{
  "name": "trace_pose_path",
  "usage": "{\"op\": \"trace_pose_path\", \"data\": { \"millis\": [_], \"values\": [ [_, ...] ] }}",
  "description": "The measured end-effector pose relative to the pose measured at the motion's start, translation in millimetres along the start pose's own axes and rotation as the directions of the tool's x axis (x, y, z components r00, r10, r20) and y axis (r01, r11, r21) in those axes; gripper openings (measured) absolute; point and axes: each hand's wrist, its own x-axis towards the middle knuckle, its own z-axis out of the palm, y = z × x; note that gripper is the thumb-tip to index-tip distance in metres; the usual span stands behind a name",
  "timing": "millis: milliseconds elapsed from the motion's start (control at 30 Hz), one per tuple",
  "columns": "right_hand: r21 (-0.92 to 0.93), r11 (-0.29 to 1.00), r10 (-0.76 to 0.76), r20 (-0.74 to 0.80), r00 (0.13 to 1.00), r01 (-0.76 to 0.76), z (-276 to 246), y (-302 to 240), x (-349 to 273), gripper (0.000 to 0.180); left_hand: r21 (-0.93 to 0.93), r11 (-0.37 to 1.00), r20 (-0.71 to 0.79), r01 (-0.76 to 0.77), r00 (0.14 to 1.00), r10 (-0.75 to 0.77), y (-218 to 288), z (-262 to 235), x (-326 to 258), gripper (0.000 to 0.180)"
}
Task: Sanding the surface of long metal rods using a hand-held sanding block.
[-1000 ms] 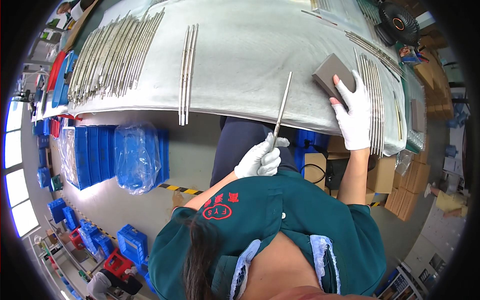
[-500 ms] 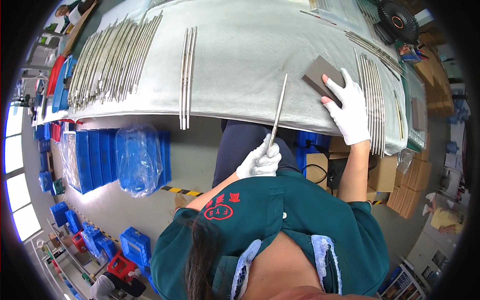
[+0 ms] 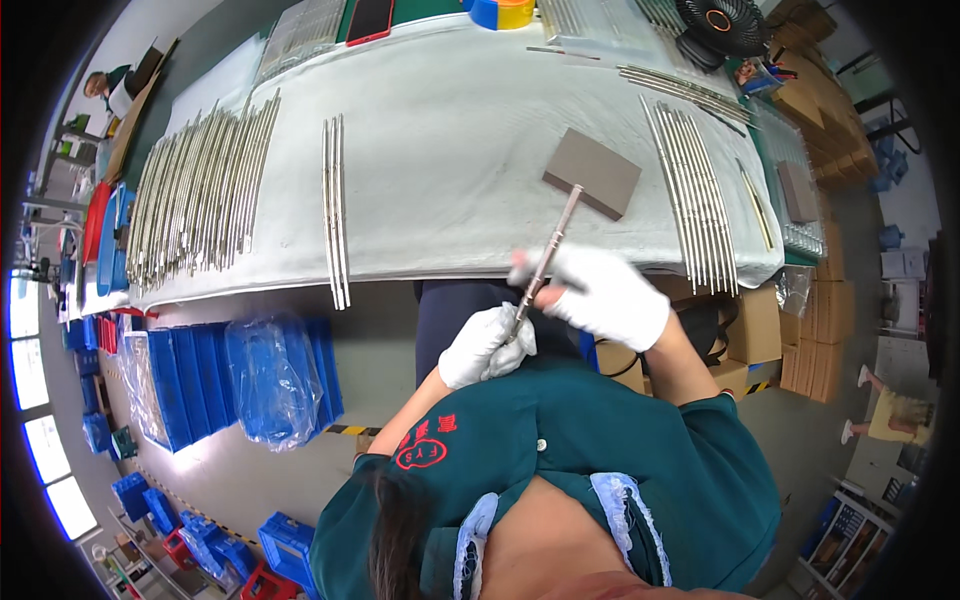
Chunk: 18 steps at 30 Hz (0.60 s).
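A slim silvery metal rod (image 3: 552,243) is gripped near its lower end in my gloved left hand (image 3: 486,348), closed round it in front of my body. The rod slants up and right, its tip over the near edge of a grey-brown rectangular block (image 3: 594,172) on the table. My right hand (image 3: 608,298), in a white glove with bare thumb and fingertip, is at the middle of the rod. Its thumb and a finger lie on either side of the rod; motion blur hides whether they press on it.
A white cloth covers the table (image 3: 440,180). A large row of rods (image 3: 205,195) lies at left, three rods (image 3: 335,215) nearer the middle, and another row (image 3: 692,195) at right. A black fan (image 3: 722,25) stands far right. Blue crates (image 3: 190,385) stand below the table's left side.
My right hand has left the block and moved left to the rod. The block now lies alone on the cloth. My left hand still holds the rod; the whole view has shifted somewhat.
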Motion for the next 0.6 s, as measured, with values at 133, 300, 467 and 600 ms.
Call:
{"op": "trace_pose_path", "data": {
  "millis": [133,300,467,600],
  "values": [
    [0.063,0.995,0.059,0.243,0.968,-0.076,11,-11,1,0.038,0.018,0.999,-0.215,0.039,0.976,-0.034,11,27,6,0.045],
    [0.479,0.878,0.155,-0.271,0.95,-0.007,-22,-6,-16,0.034,0.328,0.942,0.074,0.066,0.993,-0.095,18,23,10,0.051],
    [0.136,0.986,0.163,-0.676,0.719,-0.096,-100,35,-34,0.045,0.197,0.98,-0.098,0.041,0.995,-0.022,12,15,5,0.052],
    [-0.399,0.393,0.214,-0.836,0.505,-0.828,-166,67,-64,0.049,0.135,0.988,-0.325,-0.069,0.939,0.11,24,-6,-5,0.053]
  ]
}}
